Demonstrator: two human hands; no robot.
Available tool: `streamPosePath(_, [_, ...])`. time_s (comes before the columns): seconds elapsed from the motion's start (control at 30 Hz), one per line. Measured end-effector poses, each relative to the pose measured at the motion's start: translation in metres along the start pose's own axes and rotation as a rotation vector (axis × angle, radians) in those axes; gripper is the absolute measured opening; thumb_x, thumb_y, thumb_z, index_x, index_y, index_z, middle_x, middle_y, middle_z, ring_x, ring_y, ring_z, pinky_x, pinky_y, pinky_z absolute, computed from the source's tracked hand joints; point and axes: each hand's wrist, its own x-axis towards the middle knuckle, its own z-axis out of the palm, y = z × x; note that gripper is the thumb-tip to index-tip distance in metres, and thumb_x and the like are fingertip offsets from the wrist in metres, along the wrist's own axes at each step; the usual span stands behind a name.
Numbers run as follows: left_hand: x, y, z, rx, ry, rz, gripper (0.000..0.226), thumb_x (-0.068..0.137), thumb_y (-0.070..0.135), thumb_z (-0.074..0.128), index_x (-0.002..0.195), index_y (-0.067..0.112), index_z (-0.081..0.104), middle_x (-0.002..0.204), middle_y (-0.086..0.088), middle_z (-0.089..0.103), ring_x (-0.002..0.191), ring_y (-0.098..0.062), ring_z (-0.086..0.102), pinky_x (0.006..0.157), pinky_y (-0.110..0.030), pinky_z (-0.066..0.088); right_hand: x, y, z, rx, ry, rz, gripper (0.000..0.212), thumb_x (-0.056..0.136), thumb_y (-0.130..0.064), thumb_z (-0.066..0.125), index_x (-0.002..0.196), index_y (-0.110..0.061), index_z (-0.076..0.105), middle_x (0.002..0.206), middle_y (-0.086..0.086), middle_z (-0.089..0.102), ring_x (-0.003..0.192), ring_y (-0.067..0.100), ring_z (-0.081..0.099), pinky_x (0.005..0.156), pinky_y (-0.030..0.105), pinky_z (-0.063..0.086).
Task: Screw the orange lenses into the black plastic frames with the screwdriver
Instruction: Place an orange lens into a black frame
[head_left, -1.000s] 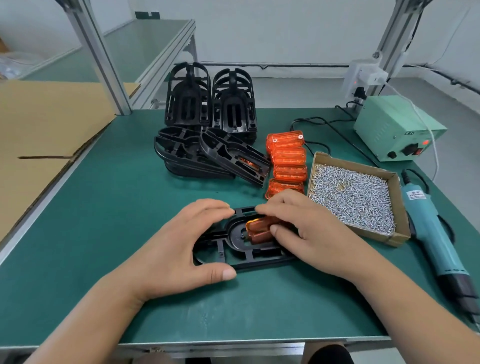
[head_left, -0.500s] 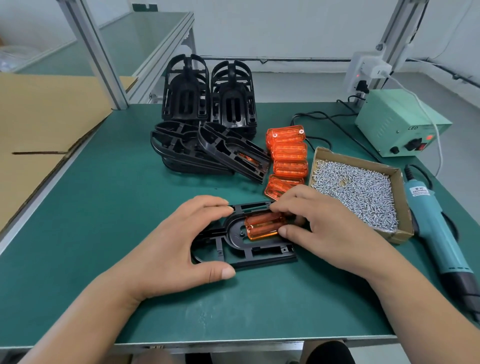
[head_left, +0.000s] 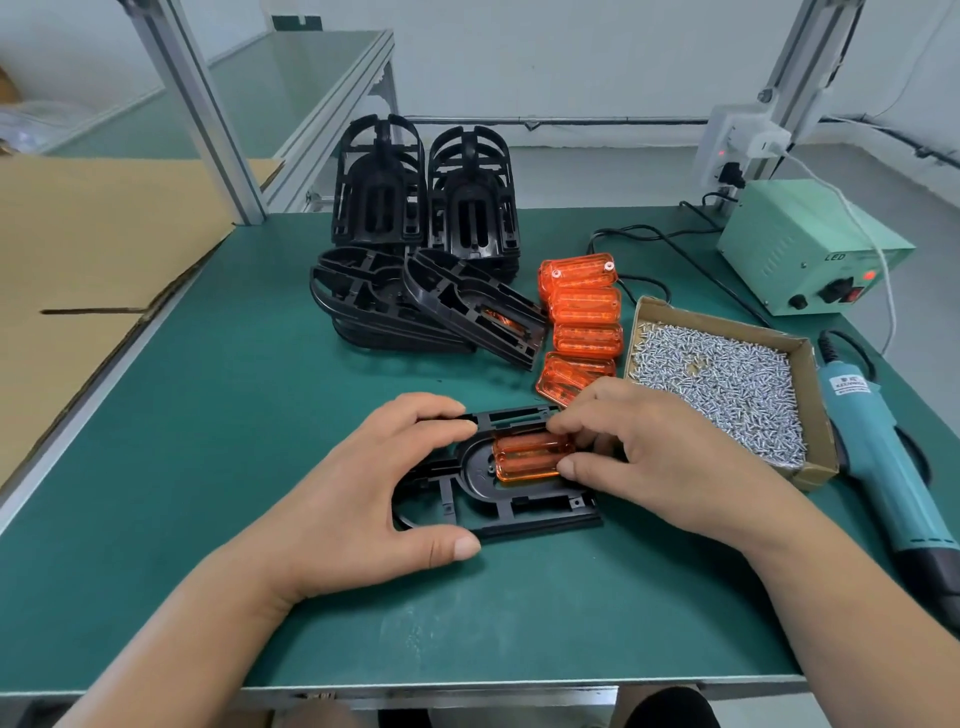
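Observation:
A black plastic frame (head_left: 524, 506) lies flat on the green mat in front of me. My left hand (head_left: 363, 499) grips its left end, fingers over the far edge and thumb on the near edge. An orange lens (head_left: 527, 457) sits in the frame's opening. My right hand (head_left: 654, 457) pinches the lens's right end between fingertips and thumb. A teal electric screwdriver (head_left: 878, 452) lies on the mat at the right, untouched.
Stacked black frames (head_left: 421, 249) stand at the back, with a row of orange lenses (head_left: 582, 317) beside them. An open cardboard box of screws (head_left: 722, 379) sits right of my right hand. A green power supply (head_left: 810, 254) and its cables lie behind. Cardboard sheets lie at the left.
The lens, tilted and partly under my right fingers a second ago, now lies flatter in the frame's opening. My right fingers have slid to its right end. The left hand has not moved.

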Motion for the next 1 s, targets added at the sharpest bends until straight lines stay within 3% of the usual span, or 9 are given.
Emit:
streamPosePath(0.27, [0.003, 0.003, -0.001, -0.013, -0.009, 0.0, 0.07, 0.092, 0.059, 0.072, 0.153, 0.031, 0.051, 0.155, 0.021, 0.038, 0.15, -0.009, 0.038, 0.118, -0.034, 0.039, 0.004, 0.001, -0.001, -0.115, -0.041, -0.064, 0.034, 0.097, -0.043, 0.075, 0.127, -0.03, 0.071, 0.112, -0.016, 0.056, 0.097, 0.002, 0.057, 0.087, 0.025, 0.048])
streamPosePath(0.43, [0.003, 0.003, -0.002, -0.019, -0.007, -0.007, 0.068, 0.092, 0.059, 0.073, 0.152, 0.034, 0.052, 0.155, 0.022, 0.039, 0.15, -0.01, 0.038, 0.118, -0.036, 0.04, -0.001, 0.001, -0.001, -0.097, 0.021, -0.13, 0.025, 0.102, -0.035, 0.069, 0.123, -0.023, 0.075, 0.108, -0.013, 0.064, 0.091, -0.001, 0.059, 0.082, 0.023, 0.05])
streamPosePath(0.57, [0.003, 0.004, -0.001, -0.03, -0.003, -0.011, 0.069, 0.091, 0.059, 0.072, 0.151, 0.033, 0.053, 0.154, 0.022, 0.04, 0.149, -0.011, 0.041, 0.117, -0.039, 0.042, 0.002, -0.002, 0.002, -0.113, 0.122, -0.167, 0.023, 0.11, -0.027, 0.056, 0.122, -0.017, 0.074, 0.108, -0.009, 0.068, 0.099, 0.008, 0.064, 0.087, 0.027, 0.052])
streamPosePath(0.67, [0.003, 0.003, -0.001, -0.03, -0.001, -0.018, 0.07, 0.09, 0.06, 0.073, 0.151, 0.033, 0.053, 0.154, 0.022, 0.04, 0.149, -0.012, 0.041, 0.117, -0.041, 0.043, 0.006, -0.004, 0.003, -0.025, 0.162, -0.132, 0.02, 0.109, -0.024, 0.057, 0.118, -0.019, 0.074, 0.106, -0.013, 0.069, 0.1, 0.004, 0.064, 0.087, 0.016, 0.046])
streamPosePath(0.83, [0.003, 0.001, 0.0, -0.041, 0.004, -0.009, 0.069, 0.09, 0.062, 0.073, 0.15, 0.035, 0.054, 0.154, 0.022, 0.041, 0.149, -0.012, 0.041, 0.117, -0.042, 0.042, 0.006, -0.005, 0.007, -0.006, 0.18, -0.123, 0.018, 0.107, -0.026, 0.059, 0.115, -0.021, 0.075, 0.104, -0.018, 0.069, 0.101, 0.002, 0.065, 0.085, 0.02, 0.049])
streamPosePath(0.9, [0.002, 0.001, 0.001, -0.045, 0.039, -0.005, 0.065, 0.091, 0.059, 0.072, 0.148, 0.033, 0.056, 0.153, 0.02, 0.043, 0.149, -0.013, 0.041, 0.118, -0.041, 0.041, 0.006, -0.007, 0.008, 0.009, 0.236, -0.133, 0.017, 0.107, -0.025, 0.061, 0.115, -0.021, 0.075, 0.104, -0.017, 0.069, 0.1, 0.004, 0.066, 0.085, 0.024, 0.051])
streamPosePath(1.0, [0.006, 0.007, -0.001, -0.013, 0.228, 0.024, 0.056, 0.095, 0.053, 0.07, 0.144, 0.027, 0.062, 0.145, 0.017, 0.051, 0.144, -0.015, 0.046, 0.116, -0.04, 0.043, 0.005, -0.011, 0.011, -0.052, 0.361, -0.21, 0.016, 0.107, -0.022, 0.062, 0.113, -0.017, 0.076, 0.103, -0.012, 0.07, 0.094, 0.006, 0.067, 0.079, 0.034, 0.055])
